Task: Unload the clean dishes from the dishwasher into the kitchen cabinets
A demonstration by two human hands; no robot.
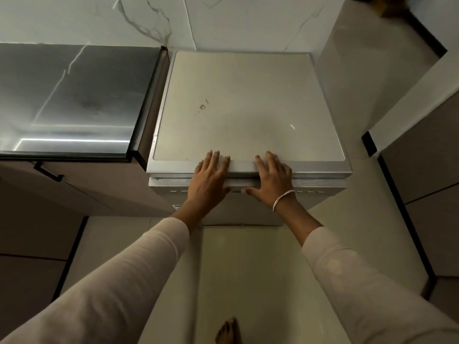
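Marble-veined wall tiles (149, 18) rise behind the dishwasher (248, 108), which stands on the floor just beside the glossy countertop's (69, 95) right end. My left hand (211, 175) and right hand (272, 177) lie spread and flat, side by side over its top front edge, thumbs along the door (320, 182) seam, holding nothing. I see one risk: a hard pull drops the door fast, rattling the unseen dishes or striking my bare foot (229, 331).

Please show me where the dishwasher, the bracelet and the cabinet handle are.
dishwasher (248, 103): head view, middle of its flat top.
bracelet (283, 198): head view, chain on the right wrist.
cabinet handle (48, 172): head view, middle of the black bar.
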